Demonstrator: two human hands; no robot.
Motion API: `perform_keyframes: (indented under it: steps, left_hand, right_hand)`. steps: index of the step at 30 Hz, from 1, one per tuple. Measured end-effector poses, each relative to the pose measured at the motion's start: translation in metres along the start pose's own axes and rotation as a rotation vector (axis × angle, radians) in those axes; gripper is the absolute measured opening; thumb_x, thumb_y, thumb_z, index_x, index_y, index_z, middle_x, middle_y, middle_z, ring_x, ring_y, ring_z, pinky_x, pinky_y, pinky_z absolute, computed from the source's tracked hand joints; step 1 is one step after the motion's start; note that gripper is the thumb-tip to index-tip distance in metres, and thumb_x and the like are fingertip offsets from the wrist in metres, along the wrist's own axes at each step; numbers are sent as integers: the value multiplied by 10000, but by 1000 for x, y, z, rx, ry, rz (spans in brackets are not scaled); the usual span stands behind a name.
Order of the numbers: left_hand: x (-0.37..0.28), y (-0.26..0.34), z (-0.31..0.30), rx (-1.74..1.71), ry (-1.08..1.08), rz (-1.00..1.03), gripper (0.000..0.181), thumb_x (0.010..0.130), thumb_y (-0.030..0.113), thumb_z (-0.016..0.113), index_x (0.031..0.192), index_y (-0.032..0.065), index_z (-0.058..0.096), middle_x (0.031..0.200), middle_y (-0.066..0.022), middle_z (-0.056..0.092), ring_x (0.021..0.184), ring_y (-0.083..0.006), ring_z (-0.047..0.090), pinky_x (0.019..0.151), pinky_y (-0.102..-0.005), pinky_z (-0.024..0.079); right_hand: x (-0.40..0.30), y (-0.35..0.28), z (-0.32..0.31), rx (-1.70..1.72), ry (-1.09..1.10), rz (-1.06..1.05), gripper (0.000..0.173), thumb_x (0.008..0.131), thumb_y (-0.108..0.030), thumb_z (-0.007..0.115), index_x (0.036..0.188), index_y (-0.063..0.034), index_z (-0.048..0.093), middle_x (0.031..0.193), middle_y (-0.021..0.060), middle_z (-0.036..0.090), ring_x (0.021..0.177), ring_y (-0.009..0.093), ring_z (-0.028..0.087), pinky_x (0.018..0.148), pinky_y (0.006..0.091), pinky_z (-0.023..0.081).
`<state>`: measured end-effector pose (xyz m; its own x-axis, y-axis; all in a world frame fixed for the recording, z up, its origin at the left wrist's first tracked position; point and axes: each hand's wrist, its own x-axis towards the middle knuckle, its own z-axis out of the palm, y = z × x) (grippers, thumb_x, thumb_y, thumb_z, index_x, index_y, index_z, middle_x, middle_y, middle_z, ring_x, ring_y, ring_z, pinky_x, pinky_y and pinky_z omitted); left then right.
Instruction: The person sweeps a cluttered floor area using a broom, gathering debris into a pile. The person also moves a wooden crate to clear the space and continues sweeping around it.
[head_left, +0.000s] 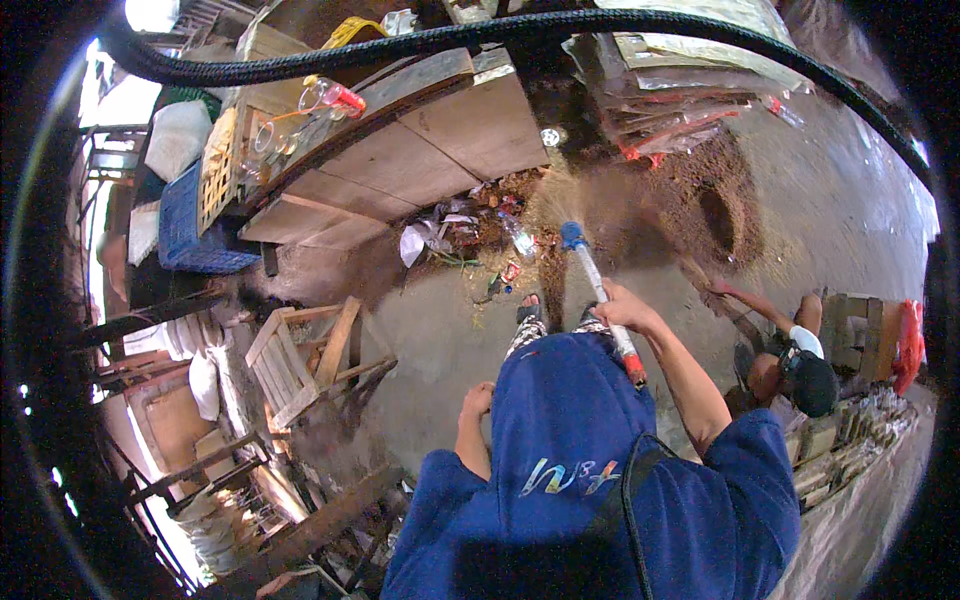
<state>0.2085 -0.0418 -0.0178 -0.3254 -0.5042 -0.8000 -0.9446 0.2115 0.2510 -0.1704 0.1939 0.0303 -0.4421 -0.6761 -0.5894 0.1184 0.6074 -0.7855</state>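
Note:
My right hand (628, 306) is closed around the white handle of a broom (592, 271), which has a blue collar and a red lower end near my shirt. Its pale bristles fan out over the floor, blurred, beside a heap of litter. In that litter lie a clear plastic bottle (517, 236), a crumpled white plastic bag (416, 241), a red wrapper (511, 271) and brown debris. My left hand (478, 399) hangs at my left side against the blue shirt, its fingers partly hidden. Nothing shows in it.
A co-worker (802, 367) crouches at the right, an arm stretched towards a brown sawdust-like mound (712, 199). A wooden bench (405, 154) stands ahead, with a red-labelled bottle (337, 99) on top. At the left are a blue crate (199, 225) and a wooden stool (315, 360).

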Motion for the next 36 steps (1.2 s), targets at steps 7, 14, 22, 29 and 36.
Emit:
perform_keyframes:
  steps: [7,14,22,29,36]
  left_hand:
    - [24,105,-52,-221,-13,146,285,846,269,503,1008,71,628,801,-54,644,732,-129,605,674,-288,486]
    - [21,138,-70,-317,25,307,304,855,266,491,1047,62,609,814,-62,649,741,-135,610,710,-272,469]
    - [9,34,-54,-156,-60,-56,312,849,310,476,986,79,634,807,-56,639,740,-141,611,626,-289,473]
    - [-14,-17,-60,-177,-110,-157,301,844,310,466,924,73,633,764,-61,622,681,-135,586,557,-310,472]
    - [41,37,-81,-115,-137,5,293,854,298,492,977,66,623,780,-33,624,681,-132,581,619,-293,471]
  right_hand:
    - [-92,-85,-35,331,-50,74,672,705,-57,555,1339,-19,335,784,65,580,619,118,558,526,276,446]
    - [-131,-47,-68,423,82,244,648,737,-15,548,1349,-92,348,635,25,509,472,116,500,405,284,414]
    - [-75,2,-66,-23,373,320,442,709,-60,504,1142,0,448,684,87,543,552,178,547,468,329,440]
    - [-23,-25,3,137,75,57,414,664,-96,602,1051,19,508,710,50,546,592,131,507,497,303,421]
    - [-43,-61,31,344,87,69,504,769,-67,565,1253,-49,426,756,11,534,553,77,463,465,237,394]
